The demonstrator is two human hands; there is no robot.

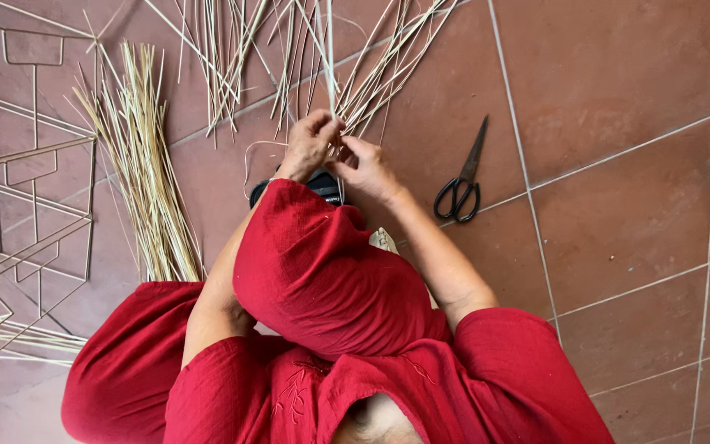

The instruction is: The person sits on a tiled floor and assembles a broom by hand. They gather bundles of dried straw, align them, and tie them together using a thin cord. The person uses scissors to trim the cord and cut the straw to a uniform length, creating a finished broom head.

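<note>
Hands (338, 152) amid reeds (371, 74), scissors (463, 177) nearby

Pale thin reed strips (347, 74), fanned upward.

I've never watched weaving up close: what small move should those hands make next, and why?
Probably draw the gripped strand snug. Both the left hand and right hand pinch thin pale reed strands fanning out across the tiled floor, and the scissors lie untouched.
</note>
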